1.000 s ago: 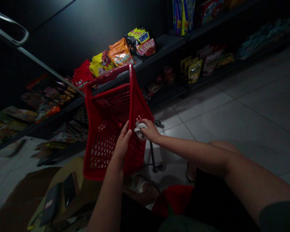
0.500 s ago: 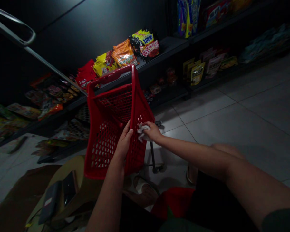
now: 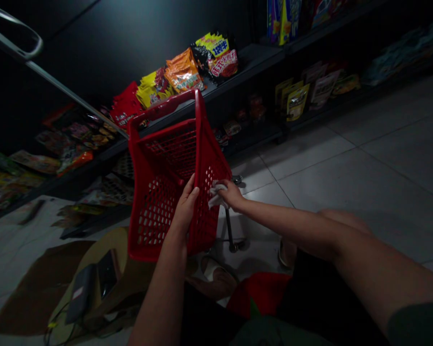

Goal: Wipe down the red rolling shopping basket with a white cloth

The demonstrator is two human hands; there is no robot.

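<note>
The floor (image 3: 346, 182) was pale square tile, and dark shelves (image 3: 245, 62) holding snack packets (image 3: 184, 72) ran along the wall. A red plastic mesh basket (image 3: 169, 158) stood tilted before you, below the shelves. Your right hand (image 3: 231, 194) was clenched on a white cloth (image 3: 216, 194) against the basket's wall. Your left hand (image 3: 184, 211) lay open on that wall, grasping nothing. A grey metal handle (image 3: 25, 48) was cut off by the upper left edge of the view. Packets on the lower shelves were too dim to identify, as was a dark flat object (image 3: 81, 293) at lower left.
</note>
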